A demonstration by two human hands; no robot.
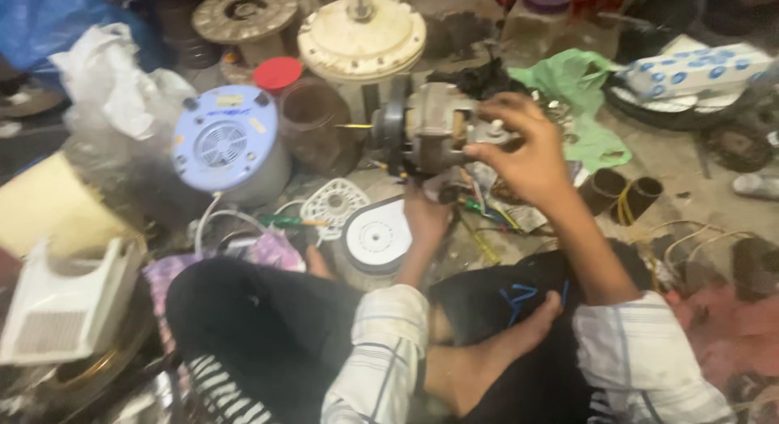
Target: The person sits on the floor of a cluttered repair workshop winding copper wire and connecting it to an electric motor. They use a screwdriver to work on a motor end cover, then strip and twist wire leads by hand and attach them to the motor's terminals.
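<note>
You are sitting on the floor (673,160) with your legs crossed, and lots of old parts are lying all around you. The biggest one is the round cream motor housing (361,38) at the top, standing well behind your hands. To the left of it is sitting a pale blue round base (227,144) with a little fan grille on its face. A white vented cover (61,306) is lying at the far left, near your knee. A green plastic bag (580,87) is lying just behind your right hand.

Now the thing you are working on. You are holding a small motor (430,132) up off the floor, right in front of you and in the middle of the mess. Its long way is running left to right: the dark round end is pointing left, and the metal end is pointing right, toward your right hand (523,148). A thin shaft is poking out on the left side. Coloured wires (479,209) are hanging down under it.

Both hands are touching it. Your left hand (426,217) is coming up from below and holding the bottom; I cannot tell how its fingers are bent. Your right hand is reaching over the top, with its fingers curled narrow and pinching the metal end.
</note>
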